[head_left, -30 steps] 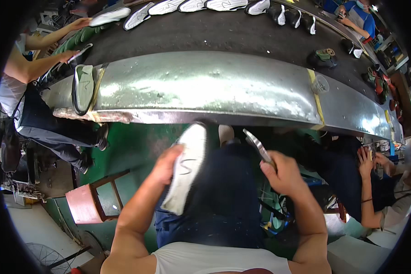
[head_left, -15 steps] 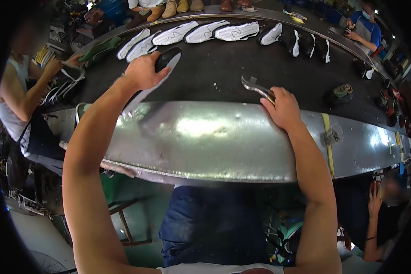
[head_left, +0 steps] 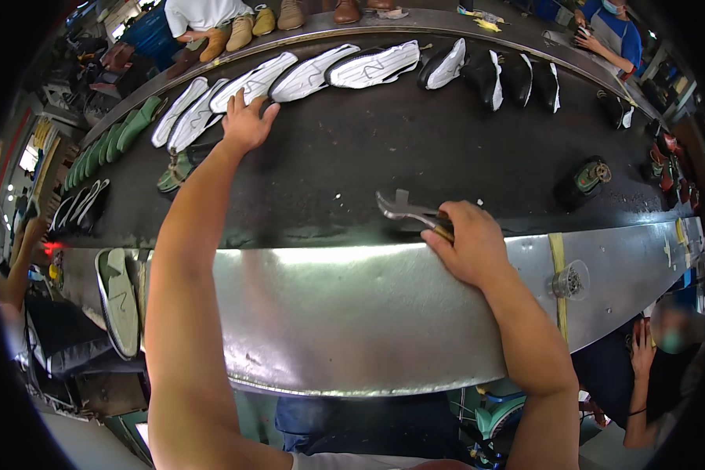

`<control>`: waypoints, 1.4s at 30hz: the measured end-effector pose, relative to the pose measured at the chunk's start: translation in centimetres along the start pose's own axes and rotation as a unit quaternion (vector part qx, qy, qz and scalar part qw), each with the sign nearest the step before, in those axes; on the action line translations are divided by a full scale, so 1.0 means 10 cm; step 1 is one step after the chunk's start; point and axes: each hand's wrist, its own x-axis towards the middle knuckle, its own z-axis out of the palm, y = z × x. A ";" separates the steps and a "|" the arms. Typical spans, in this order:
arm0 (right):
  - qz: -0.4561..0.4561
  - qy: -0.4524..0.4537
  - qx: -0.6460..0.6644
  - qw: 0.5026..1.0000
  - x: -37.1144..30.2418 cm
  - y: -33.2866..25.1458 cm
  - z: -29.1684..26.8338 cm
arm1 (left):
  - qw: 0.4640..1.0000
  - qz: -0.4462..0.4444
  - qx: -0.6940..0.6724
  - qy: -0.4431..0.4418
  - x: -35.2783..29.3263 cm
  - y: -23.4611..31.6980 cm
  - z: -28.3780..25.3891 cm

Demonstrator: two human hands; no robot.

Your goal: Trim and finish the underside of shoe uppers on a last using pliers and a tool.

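Observation:
My left hand [head_left: 247, 125] reaches over the dark tabletop with fingers spread, at the near end of a white-bottomed shoe upper [head_left: 252, 81] in a curved row. Whether the fingertips touch it, I cannot tell. Beside that upper lie other white-bottomed ones, such as this upper [head_left: 313, 72] to the right. In my right hand [head_left: 475, 243] is a pair of lasting pincers [head_left: 403, 208], gripped by its handles. The metal jaws point left, above the near part of the dark top. Partly behind my left forearm lies a green-and-black shoe [head_left: 174, 171].
A metal sheet [head_left: 352, 321] covers the near table edge. On it stand a clear cup of small metal bits [head_left: 572, 280] and, at left, a pale green-bottomed shoe [head_left: 117, 305]. A dark laced shoe [head_left: 584, 182] stands at right. Other people work around the table.
My left hand has let go of the black shoe with the white bottom and moved to the row. My right hand keeps the pincers. The view has shifted.

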 end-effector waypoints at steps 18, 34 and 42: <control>-0.013 0.005 0.029 0.999 0.05 0.01 0.06 | 0.939 -0.007 -0.232 -0.252 0.99 0.90 0.03; -0.021 0.009 0.032 0.999 0.06 -0.07 0.13 | 0.977 0.066 -0.134 -0.154 0.62 2.15 0.03; -0.004 -0.035 0.029 0.999 0.08 -0.15 0.11 | 0.993 0.050 0.006 -0.111 0.42 0.88 -0.22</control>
